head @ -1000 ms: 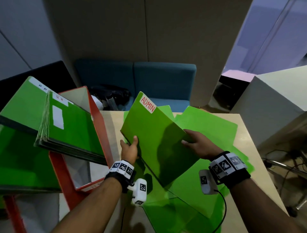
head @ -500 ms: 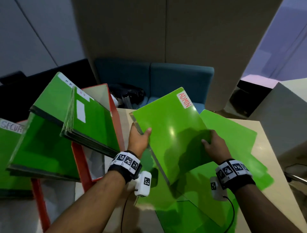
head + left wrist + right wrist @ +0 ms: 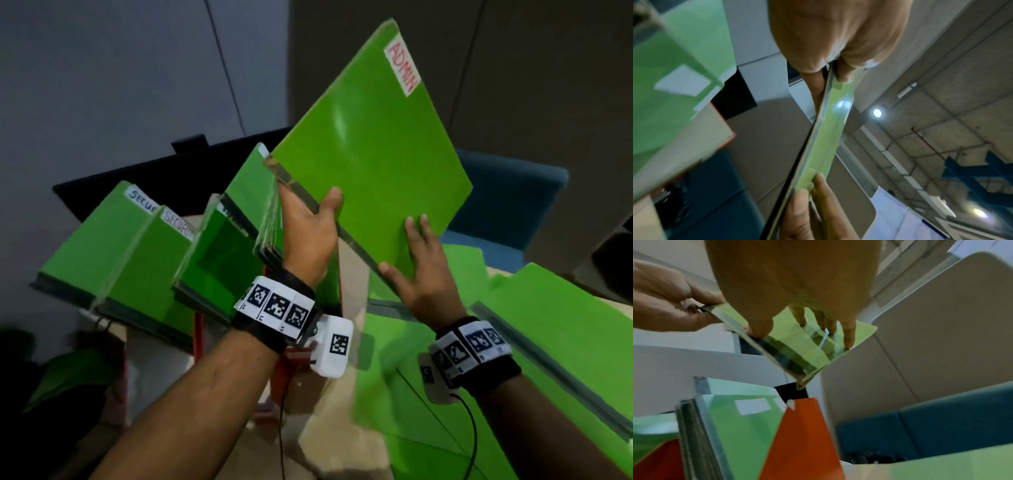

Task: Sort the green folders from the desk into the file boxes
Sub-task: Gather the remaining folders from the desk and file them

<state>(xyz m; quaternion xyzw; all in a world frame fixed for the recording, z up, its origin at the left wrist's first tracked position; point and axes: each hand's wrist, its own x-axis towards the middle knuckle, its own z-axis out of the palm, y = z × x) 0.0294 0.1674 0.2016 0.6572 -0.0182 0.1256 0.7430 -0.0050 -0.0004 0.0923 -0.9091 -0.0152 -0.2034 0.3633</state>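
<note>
Both hands hold a green folder (image 3: 370, 144) with a red ADMIN label up in the air, tilted, label end highest. My left hand (image 3: 308, 226) grips its dark spine edge, thumb on the front face. My right hand (image 3: 421, 270) pinches the lower corner, fingers flat on the front and thumb at the edge. The folder hangs above and just right of the red file boxes (image 3: 198, 335), which are filled with green folders (image 3: 137, 260), some labelled SECURITY. The left wrist view shows the folder (image 3: 828, 129) edge-on, pinched by my left hand (image 3: 838, 48).
More green folders (image 3: 565, 325) lie spread over the desk at the right and below my right arm. A blue sofa (image 3: 507, 205) stands behind the desk, and a black panel (image 3: 154, 171) behind the boxes. The right wrist view shows a red box wall (image 3: 801, 434) directly under the folder (image 3: 797, 344).
The ADMIN folder has been lifted off the desk pile, swung up and left toward the file boxes, and its label end now points up. Both hands kept their hold.
</note>
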